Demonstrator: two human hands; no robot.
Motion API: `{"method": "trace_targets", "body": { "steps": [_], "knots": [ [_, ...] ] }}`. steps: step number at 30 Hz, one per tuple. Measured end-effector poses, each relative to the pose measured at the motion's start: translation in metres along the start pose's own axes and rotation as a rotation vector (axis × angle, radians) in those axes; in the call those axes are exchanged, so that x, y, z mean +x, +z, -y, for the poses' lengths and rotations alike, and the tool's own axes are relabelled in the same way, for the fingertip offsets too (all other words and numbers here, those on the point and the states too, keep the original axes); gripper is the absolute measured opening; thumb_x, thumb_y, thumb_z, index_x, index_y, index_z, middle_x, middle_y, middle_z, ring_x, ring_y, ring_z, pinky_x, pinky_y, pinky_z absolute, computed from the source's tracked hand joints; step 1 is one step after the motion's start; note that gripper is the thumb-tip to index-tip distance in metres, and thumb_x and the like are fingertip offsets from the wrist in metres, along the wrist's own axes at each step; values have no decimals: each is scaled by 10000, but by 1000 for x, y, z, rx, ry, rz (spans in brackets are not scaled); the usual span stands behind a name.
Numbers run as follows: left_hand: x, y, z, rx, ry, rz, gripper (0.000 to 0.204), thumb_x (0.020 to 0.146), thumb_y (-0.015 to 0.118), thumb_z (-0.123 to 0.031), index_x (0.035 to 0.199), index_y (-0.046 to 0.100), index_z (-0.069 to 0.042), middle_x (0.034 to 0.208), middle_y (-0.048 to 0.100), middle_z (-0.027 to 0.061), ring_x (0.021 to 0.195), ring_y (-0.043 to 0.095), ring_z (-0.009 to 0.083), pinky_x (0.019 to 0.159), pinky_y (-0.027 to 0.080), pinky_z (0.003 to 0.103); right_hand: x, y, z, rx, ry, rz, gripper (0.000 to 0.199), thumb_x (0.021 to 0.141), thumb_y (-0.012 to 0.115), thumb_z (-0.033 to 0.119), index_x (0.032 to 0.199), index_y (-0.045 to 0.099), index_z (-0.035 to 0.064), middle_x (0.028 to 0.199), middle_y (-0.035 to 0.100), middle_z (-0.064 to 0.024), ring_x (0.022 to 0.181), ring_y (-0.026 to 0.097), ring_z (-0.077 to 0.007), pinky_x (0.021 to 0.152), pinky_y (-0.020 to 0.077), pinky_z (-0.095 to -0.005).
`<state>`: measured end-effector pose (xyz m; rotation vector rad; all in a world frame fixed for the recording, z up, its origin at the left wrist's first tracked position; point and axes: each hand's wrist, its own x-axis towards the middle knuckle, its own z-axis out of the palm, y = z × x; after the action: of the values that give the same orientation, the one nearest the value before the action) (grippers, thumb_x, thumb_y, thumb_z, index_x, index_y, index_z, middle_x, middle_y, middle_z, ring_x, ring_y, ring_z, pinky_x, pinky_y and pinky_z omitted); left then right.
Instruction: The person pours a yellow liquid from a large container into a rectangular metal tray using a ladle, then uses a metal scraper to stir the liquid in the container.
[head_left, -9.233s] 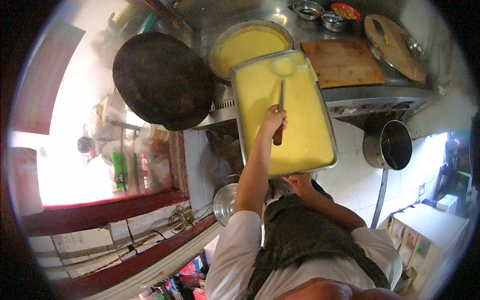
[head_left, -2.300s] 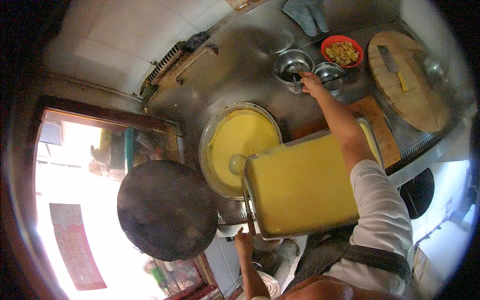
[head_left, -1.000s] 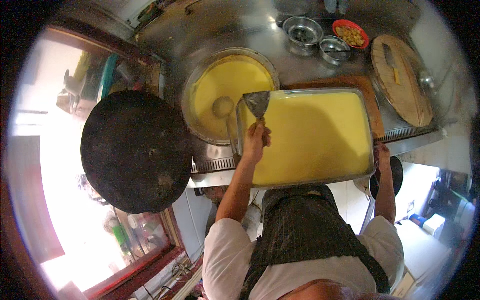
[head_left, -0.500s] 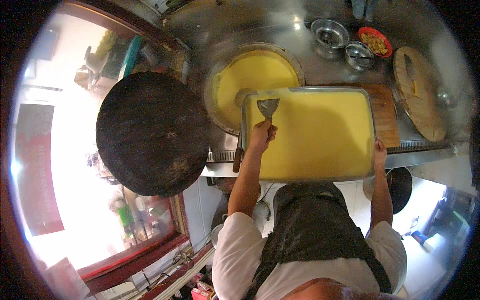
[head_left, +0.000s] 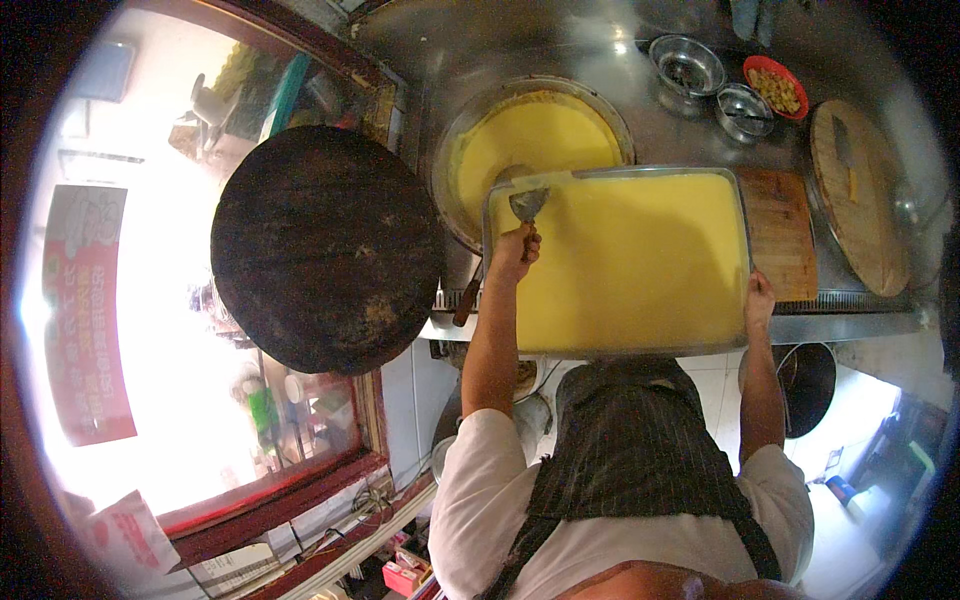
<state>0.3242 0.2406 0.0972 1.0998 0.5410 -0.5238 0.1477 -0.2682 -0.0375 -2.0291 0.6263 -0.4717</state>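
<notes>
At the centre of the frame the left hand [head_left: 515, 250] is wrapped around the handle of a small metal scraper [head_left: 527, 203], its blade lying at the upper left corner of a large rectangular tray [head_left: 742, 215] filled with smooth yellow batter. The right hand [head_left: 758, 297] clasps the tray's lower right edge, fingers curled over the rim. The tray sits on the steel desk [head_left: 690, 130], partly overlapping a round pan [head_left: 535, 135] of the same yellow batter. A large dark round griddle [head_left: 325, 245] lies to the left.
</notes>
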Motion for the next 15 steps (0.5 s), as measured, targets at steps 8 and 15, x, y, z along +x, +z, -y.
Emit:
{"method": "trace_targets", "body": {
  "steps": [8,15],
  "knots": [
    [9,9,-5,-18,-38,-26,205,931,402,-185,847,488,-18,649,455,44,443,334,95,390,289,249,-7,-11,41,-106,48,30,315,888,499,251,1060,572,-3,996,606,-119,918,553,-193,806,420,-291],
    [2,47,-56,-7,266,23,206,933,397,-189,862,496,-23,652,463,35,450,343,91,391,275,258,-6,-10,26,-39,72,32,307,894,488,246,1061,570,2,959,610,-109,887,554,-182,791,423,-294]
  ]
}}
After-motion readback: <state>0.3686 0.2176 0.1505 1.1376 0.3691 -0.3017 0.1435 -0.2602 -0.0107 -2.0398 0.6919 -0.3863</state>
